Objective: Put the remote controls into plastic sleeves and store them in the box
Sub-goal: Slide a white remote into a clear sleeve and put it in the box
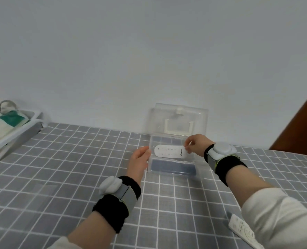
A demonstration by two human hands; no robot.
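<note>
My right hand [194,143] pinches sleeved white remote [169,152] over clear box [174,172]; left hand [140,159], fingers loosely open, steadies box wall. Next, prob: lower flat, let go.

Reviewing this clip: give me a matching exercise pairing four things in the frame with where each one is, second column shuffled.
1. left hand
2. right hand
3. second remote
4. white tray

A. far left, off the table's edge
B. pinching the sleeved remote over the clear box
C. against the box's left wall
D. on the tablecloth near the right sleeve

Pairs: 1-C, 2-B, 3-D, 4-A
</note>
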